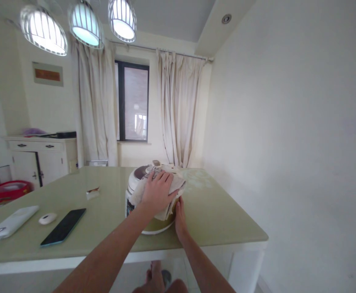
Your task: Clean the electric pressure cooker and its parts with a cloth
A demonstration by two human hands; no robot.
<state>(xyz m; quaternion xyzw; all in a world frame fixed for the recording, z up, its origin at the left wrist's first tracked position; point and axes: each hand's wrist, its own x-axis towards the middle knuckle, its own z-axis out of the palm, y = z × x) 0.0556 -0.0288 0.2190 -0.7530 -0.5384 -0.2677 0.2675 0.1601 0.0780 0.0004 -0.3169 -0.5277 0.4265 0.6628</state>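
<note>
A rounded white and gold appliance that looks like a rice cooker (157, 226) stands near the front edge of the table. My left hand (159, 188) lies over its lid, pressing a pale cloth (139, 192) with dark print under the palm and fingers. Part of the cloth hangs down the appliance's front and hides much of it. My right hand (180, 217) rests against the right side of the appliance, its fingers stretched flat and pointing up.
On the green tabletop (107, 219), to the left, lie a dark phone (63, 227), a small white round case (47, 218), a long white device (10, 224) and a small packet (92, 193). A white wall (287, 142) rises at the right. Lamps (88, 30) hang above.
</note>
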